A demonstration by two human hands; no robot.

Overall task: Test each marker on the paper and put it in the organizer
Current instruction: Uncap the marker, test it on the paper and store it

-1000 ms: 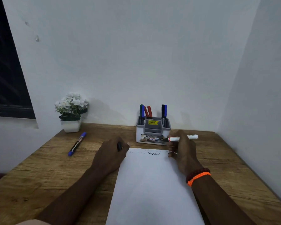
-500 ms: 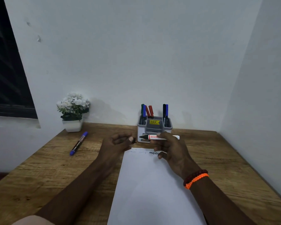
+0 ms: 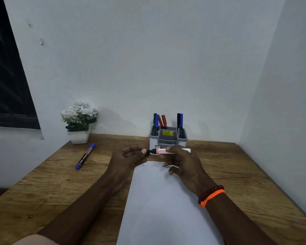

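**A dim corner with a wooden desk**

A wood-grain desk (image 3: 237, 174) fills a corner between a pale back wall (image 3: 148, 59) and a right side wall (image 3: 290, 103). At left, a dark window (image 3: 5, 85) sits above a white ledge. A white potted flower plant (image 3: 79, 121) stands at the desk's back-left. The light is low and bluish.

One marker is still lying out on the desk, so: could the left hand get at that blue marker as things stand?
Probably yes, though not at once. The blue marker lies alone on the table, left of the left hand, with nothing between them. But that hand is busy capping the white marker held by the right hand.
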